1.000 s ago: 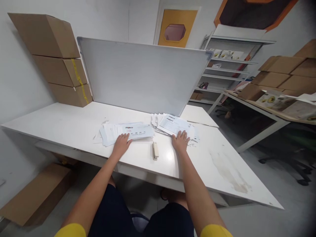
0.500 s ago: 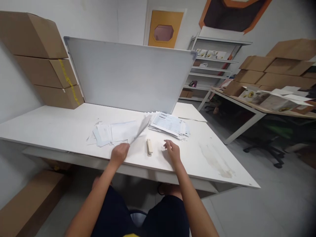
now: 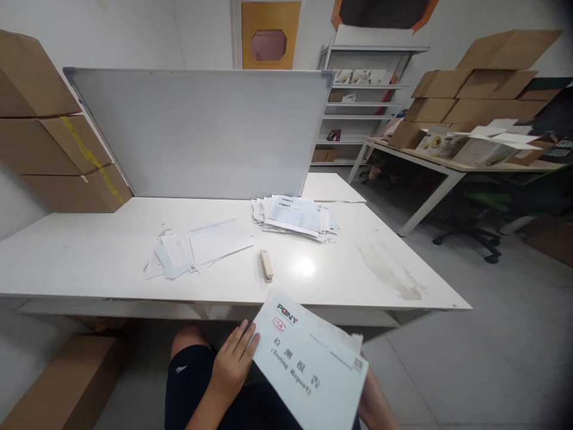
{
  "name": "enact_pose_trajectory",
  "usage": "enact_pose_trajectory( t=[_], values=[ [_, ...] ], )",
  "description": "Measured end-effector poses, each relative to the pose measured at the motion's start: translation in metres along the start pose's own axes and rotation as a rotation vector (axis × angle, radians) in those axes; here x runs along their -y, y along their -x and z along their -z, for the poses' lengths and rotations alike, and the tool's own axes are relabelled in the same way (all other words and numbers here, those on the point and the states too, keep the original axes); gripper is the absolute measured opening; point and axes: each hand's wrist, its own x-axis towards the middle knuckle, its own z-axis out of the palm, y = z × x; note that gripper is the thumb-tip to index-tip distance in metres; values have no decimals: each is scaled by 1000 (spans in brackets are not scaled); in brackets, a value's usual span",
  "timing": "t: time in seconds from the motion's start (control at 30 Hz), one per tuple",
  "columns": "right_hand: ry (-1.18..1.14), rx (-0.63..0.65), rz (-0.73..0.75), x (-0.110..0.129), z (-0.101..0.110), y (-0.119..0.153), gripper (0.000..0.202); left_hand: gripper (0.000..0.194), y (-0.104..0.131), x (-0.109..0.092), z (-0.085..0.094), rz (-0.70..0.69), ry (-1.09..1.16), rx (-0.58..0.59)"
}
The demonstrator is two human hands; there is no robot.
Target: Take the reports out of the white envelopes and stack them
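A pale printed testing report (image 3: 308,370) with a PONY logo is held tilted above my lap, in front of the table's near edge. My left hand (image 3: 233,358) is at its left edge, the fingers close together with their tips against the paper; the thumb is hidden. My right hand (image 3: 367,385) grips the report's right side from behind, and the paper covers most of its fingers. Beyond the report, a cream stapler (image 3: 265,265) lies on the white table (image 3: 111,239). Loose sheets (image 3: 215,242) lie to the left, and a fanned stack of printed reports (image 3: 294,216) to the right.
A whiteboard (image 3: 201,131) stands along the table's back. Cardboard boxes (image 3: 67,191) are stacked at the left, and a long carton (image 3: 67,382) lies on the floor. To the right are a metal shelf (image 3: 367,104), another table (image 3: 416,158) with boxes, and a chair base (image 3: 478,239).
The report has come over my lap, its cover now facing up. Both hands have drawn back from the tabletop, and my right hand now holds the report too. The view has shifted.
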Motion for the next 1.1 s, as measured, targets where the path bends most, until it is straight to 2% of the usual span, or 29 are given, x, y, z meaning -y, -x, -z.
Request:
enact_pose_trajectory(
  t=[0.1, 0.2, 0.33, 0.53, 0.7, 0.87, 0.93, 1.03, 1.1],
  values=[
    [-187, 93, -128, -6, 6, 26, 81, 62, 3, -8, -9, 90, -32, 11],
    [-193, 104, -126, -5, 4, 31, 75, 65, 4, -18, -18, 170, -25, 16],
    [-110, -37, -139, 4, -4, 22, 59, 67, 7, -33, -25, 290, 71, 31],
    [-24, -165, -68, 23, -12, 2, 56, 70, 10, -49, -23, 483, 299, 30],
    [161, -251, 18, 35, -4, -16, 56, 66, 8, -48, -22, 515, 400, 62],
    [471, -280, 93, 53, 8, -34, 48, 59, 4, -48, -25, 575, 534, 48],
    [559, -315, 84, 61, 9, -42, 57, 56, 0, -49, -29, 678, 599, -8],
    [677, -353, 77, 70, 6, -53, 71, 53, -12, -49, -39, 936, 755, -121],
    [768, -353, 90, 73, 4, -58, 72, 52, -22, -47, -44, 1111, 925, -144]
  ],
)
